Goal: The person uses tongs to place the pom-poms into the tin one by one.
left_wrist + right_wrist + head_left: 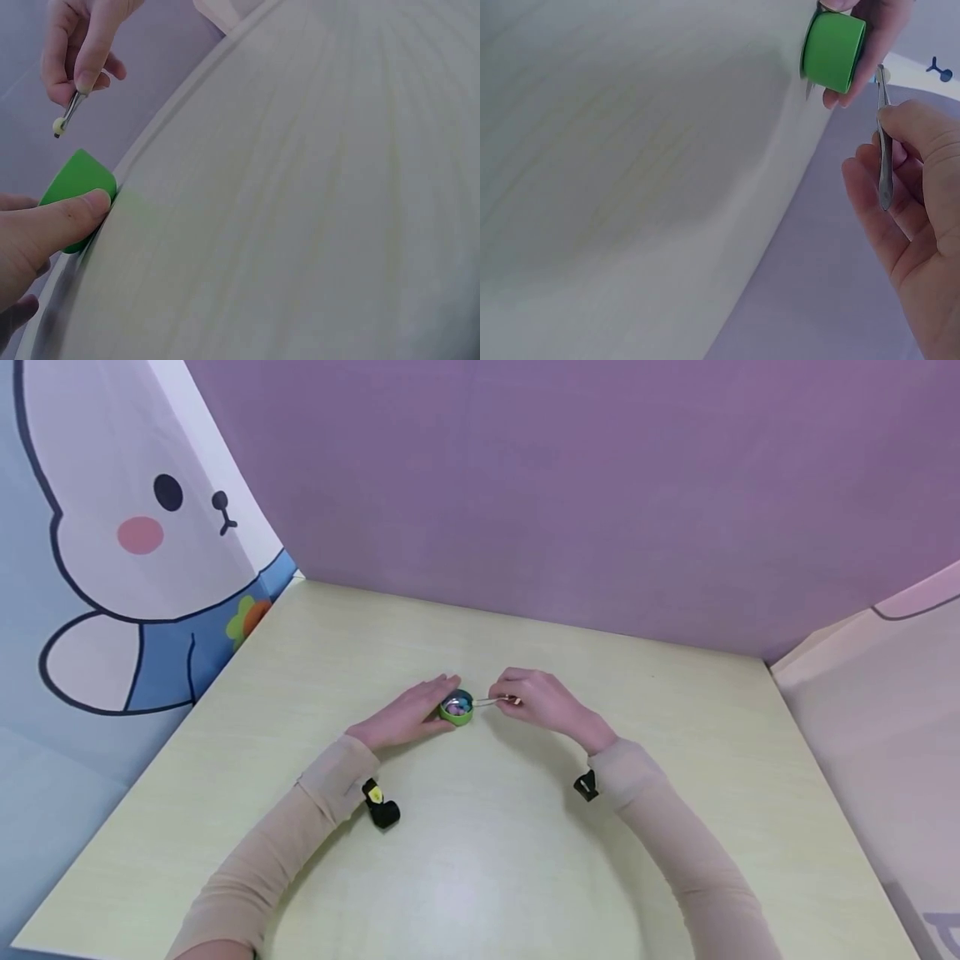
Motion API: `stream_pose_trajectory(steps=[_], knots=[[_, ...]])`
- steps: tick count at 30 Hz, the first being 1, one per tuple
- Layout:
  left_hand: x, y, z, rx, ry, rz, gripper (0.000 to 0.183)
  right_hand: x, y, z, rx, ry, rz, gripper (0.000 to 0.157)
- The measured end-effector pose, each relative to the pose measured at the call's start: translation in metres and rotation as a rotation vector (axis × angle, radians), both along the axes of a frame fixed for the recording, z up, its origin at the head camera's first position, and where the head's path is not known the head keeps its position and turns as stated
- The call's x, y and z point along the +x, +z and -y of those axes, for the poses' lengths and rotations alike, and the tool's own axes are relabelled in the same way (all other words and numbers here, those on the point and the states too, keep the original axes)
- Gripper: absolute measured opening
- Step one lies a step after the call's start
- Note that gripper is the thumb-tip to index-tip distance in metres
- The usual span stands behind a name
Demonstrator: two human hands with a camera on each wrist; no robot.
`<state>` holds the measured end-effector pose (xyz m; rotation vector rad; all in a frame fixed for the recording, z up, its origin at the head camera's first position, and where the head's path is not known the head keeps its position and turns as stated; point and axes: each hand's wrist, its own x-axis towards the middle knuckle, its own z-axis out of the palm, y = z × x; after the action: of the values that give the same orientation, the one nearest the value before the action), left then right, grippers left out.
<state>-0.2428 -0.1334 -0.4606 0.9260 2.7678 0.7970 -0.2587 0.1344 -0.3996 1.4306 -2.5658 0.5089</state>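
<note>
A small round green cup [457, 720] stands on the table, with several small pink, blue and dark pieces [456, 705] showing inside. My left hand [408, 714] holds it from the left, thumb on the near side and fingers on the far side. In my right hand [546, 703] metal tweezers [886, 161] are pinched between thumb and fingers, just right of the cup. Their tips grip a tiny pale yellow bead [58, 126], which hangs close beside the cup's rim in the left wrist view.
The pale wood-look table [450, 860] ends at a purple wall panel [525, 510] behind the hands. A panel printed with a cartoon animal [150, 577] borders the left side. Black wrist devices [384, 812] show under both sleeves.
</note>
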Motion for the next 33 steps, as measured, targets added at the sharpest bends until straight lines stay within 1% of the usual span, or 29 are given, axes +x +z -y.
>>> stream_pose_trajectory(steps=[11, 18, 25, 33], knots=[[-0.001, -0.002, 0.002, 0.002, -0.003, 0.011, 0.081, -0.008, -0.004, 0.01, -0.001, 0.022, 0.005, 0.012], [-0.002, -0.003, 0.003, 0.009, 0.0, 0.013, 0.081, -0.011, -0.004, 0.017, 0.019, 0.017, 0.015, 0.013], [-0.002, -0.002, 0.002, 0.012, 0.0, 0.023, 0.082, -0.016, -0.006, 0.022, 0.008, 0.025, 0.015, 0.013], [-0.002, -0.001, 0.001, 0.003, -0.006, 0.013, 0.082, -0.018, -0.008, 0.025, 0.02, 0.013, 0.033, 0.013]])
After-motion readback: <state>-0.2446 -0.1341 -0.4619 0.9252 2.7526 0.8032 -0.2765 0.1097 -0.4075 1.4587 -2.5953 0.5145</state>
